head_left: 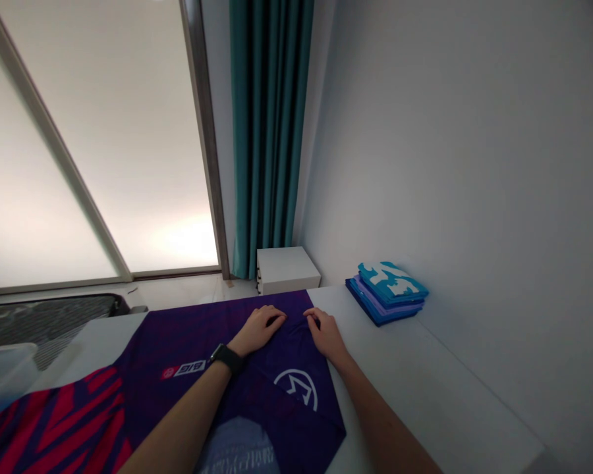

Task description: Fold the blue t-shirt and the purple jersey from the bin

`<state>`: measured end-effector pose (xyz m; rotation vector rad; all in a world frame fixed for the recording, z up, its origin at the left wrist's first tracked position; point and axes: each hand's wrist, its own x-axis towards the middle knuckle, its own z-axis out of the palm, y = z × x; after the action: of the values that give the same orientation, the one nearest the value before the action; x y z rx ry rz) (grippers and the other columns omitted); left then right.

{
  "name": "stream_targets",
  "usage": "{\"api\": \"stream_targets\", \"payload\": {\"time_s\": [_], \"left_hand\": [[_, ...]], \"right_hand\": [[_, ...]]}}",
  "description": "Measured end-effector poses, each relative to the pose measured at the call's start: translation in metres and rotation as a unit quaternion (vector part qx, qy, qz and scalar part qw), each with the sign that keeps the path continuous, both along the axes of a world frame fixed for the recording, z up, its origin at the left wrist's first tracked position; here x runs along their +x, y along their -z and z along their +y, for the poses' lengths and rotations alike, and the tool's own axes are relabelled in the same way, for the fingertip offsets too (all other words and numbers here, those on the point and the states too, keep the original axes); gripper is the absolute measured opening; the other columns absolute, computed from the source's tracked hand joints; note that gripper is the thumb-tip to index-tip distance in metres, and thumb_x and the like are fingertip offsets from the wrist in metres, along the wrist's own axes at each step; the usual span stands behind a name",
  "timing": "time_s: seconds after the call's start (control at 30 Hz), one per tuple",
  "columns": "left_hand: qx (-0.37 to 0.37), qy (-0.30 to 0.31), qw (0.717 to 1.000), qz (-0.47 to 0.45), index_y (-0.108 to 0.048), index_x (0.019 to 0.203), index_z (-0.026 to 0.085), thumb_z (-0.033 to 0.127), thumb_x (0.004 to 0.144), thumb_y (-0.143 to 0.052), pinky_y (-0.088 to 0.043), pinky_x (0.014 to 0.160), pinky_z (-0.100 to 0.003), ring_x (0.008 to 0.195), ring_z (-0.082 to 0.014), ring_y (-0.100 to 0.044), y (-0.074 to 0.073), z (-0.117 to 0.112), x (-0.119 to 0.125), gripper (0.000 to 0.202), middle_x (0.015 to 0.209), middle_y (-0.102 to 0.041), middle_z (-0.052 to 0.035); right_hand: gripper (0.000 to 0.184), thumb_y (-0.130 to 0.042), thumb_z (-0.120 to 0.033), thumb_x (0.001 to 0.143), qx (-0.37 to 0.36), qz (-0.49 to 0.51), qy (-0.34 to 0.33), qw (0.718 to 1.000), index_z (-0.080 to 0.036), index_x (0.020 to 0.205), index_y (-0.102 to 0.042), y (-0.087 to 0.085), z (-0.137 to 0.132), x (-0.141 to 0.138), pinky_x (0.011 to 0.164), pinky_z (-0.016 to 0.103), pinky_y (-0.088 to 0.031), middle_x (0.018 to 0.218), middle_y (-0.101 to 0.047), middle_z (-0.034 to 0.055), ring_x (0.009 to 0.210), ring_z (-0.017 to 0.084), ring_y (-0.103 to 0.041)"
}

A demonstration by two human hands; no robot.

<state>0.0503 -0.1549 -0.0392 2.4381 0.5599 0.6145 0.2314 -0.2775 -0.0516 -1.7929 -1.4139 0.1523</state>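
Deep purple jersey fabric (178, 342) spreads across the frame at 6 o'clock, bearing a white crest (295, 388) and, toward 7 o'clock, a red-and-white badge (182, 370). Crimson slashes (54, 421) cut across purple at 8 o'clock. At 4 o'clock, a folded stack of cloth (385, 293) layers navy, lilac and bright blue beneath a turquoise piece patterned in white. A teal curtain (269, 131) falls at 12 o'clock, with a pale grey wall (474, 145) at 2 o'clock and cream-white frosted glass (103, 145) glowing at 10 o'clock. A white tabletop (425, 421) shows at 5 o'clock, a black watch (226, 358) at 7 o'clock.
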Motion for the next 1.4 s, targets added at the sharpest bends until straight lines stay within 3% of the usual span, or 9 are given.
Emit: {"api": "stream_targets", "payload": {"time_s": [0.23, 0.37, 0.47, 0.63, 0.73, 0.9, 1.03, 1.17, 1.4], "left_hand": [[0.027, 0.016, 0.999, 0.044, -0.061, 0.120, 0.027, 0.041, 0.079, -0.068, -0.039, 0.091, -0.039, 0.100, -0.0250, -0.057, -0.005, -0.005, -0.003, 0.044, 0.105, -0.066, -0.0039], [0.031, 0.000, 0.999, 0.040, -0.066, 0.110, 0.026, 0.034, 0.088, -0.056, -0.038, 0.093, -0.040, 0.102, -0.0243, -0.057, -0.001, -0.003, 0.000, 0.025, 0.107, -0.066, -0.0044], [0.018, -0.012, 1.000, 0.022, -0.067, 0.105, 0.023, 0.035, 0.094, -0.046, -0.039, 0.092, -0.039, 0.101, -0.0231, -0.058, 0.003, -0.001, 0.001, 0.026, 0.106, -0.067, -0.0055], [0.019, 0.003, 0.999, 0.036, -0.062, 0.116, 0.026, 0.028, 0.081, -0.059, -0.039, 0.094, -0.041, 0.102, -0.0248, -0.056, -0.001, -0.003, -0.001, 0.036, 0.110, -0.067, -0.0037], [0.024, 0.002, 0.999, 0.041, -0.063, 0.115, 0.027, 0.018, 0.076, -0.055, -0.039, 0.093, -0.040, 0.101, -0.0241, -0.056, -0.002, -0.004, -0.002, 0.041, 0.106, -0.067, -0.0033], [0.014, -0.006, 1.000, 0.021, -0.067, 0.104, 0.024, 0.023, 0.086, -0.050, -0.039, 0.091, -0.038, 0.098, -0.0224, -0.058, 0.000, -0.001, 0.001, 0.025, 0.104, -0.068, -0.0039], [0.007, -0.040, 0.999, 0.025, -0.066, 0.090, 0.022, 0.038, 0.095, -0.042, -0.041, 0.087, -0.034, 0.094, -0.0220, -0.060, 0.001, 0.000, 0.003, 0.029, 0.096, -0.070, -0.0043], [0.011, -0.071, 0.997, 0.033, -0.063, 0.080, 0.021, 0.037, 0.096, -0.039, -0.041, 0.081, -0.033, 0.087, -0.0226, -0.063, 0.002, 0.001, 0.004, 0.033, 0.085, -0.070, -0.0045], [0.005, -0.124, 0.991, 0.045, -0.065, 0.096, 0.023, 0.029, 0.093, -0.046, -0.042, 0.072, -0.028, 0.079, -0.0208, -0.068, 0.002, 0.007, 0.002, 0.021, 0.083, -0.073, -0.0024]], "right_hand": [[0.025, -0.041, -0.023, 0.088, -0.002, -0.010, 0.005, 1.000, -0.023, 0.097, -0.064, 0.001, -0.001, 0.000, 0.089, 0.037, -0.043, 0.097, -0.070, 0.0047, 0.094, 0.022, -0.062], [0.026, -0.040, -0.027, 0.087, 0.001, 0.029, 0.005, 1.000, -0.022, 0.096, -0.064, -0.003, -0.001, 0.001, 0.079, 0.034, -0.046, 0.087, -0.069, 0.0041, 0.082, 0.021, -0.063], [0.026, -0.041, -0.029, 0.086, 0.008, 0.043, 0.006, 0.999, -0.021, 0.094, -0.064, -0.005, -0.001, 0.001, 0.074, 0.033, -0.047, 0.080, -0.068, 0.0030, 0.075, 0.021, -0.063], [0.026, -0.041, -0.028, 0.086, 0.016, 0.050, 0.004, 0.999, -0.022, 0.094, -0.065, -0.004, -0.001, 0.001, 0.077, 0.033, -0.048, 0.085, -0.070, 0.0035, 0.078, 0.021, -0.064], [0.026, -0.041, -0.028, 0.087, 0.020, 0.065, 0.002, 0.998, -0.022, 0.094, -0.065, -0.004, -0.001, 0.001, 0.075, 0.033, -0.048, 0.086, -0.070, 0.0037, 0.079, 0.021, -0.064], [0.026, -0.040, -0.029, 0.087, 0.022, 0.070, 0.002, 0.997, -0.022, 0.094, -0.065, -0.003, 0.000, 0.001, 0.072, 0.032, -0.048, 0.083, -0.069, 0.0031, 0.076, 0.020, -0.063], [0.026, -0.041, -0.026, 0.087, 0.009, 0.008, 0.019, 1.000, -0.022, 0.097, -0.065, 0.000, 0.000, 0.001, 0.077, 0.034, -0.046, 0.081, -0.068, 0.0030, 0.078, 0.020, -0.061], [0.025, -0.043, -0.021, 0.087, -0.011, -0.106, 0.055, 0.993, -0.023, 0.102, -0.064, 0.002, -0.004, 0.005, 0.090, 0.039, -0.037, 0.090, -0.068, 0.0048, 0.095, 0.023, -0.057], [0.022, -0.047, -0.020, 0.089, -0.039, -0.174, 0.058, 0.982, -0.024, 0.103, -0.063, 0.005, -0.008, 0.017, 0.090, 0.038, -0.033, 0.093, -0.065, 0.0046, 0.095, 0.023, -0.054]]}}
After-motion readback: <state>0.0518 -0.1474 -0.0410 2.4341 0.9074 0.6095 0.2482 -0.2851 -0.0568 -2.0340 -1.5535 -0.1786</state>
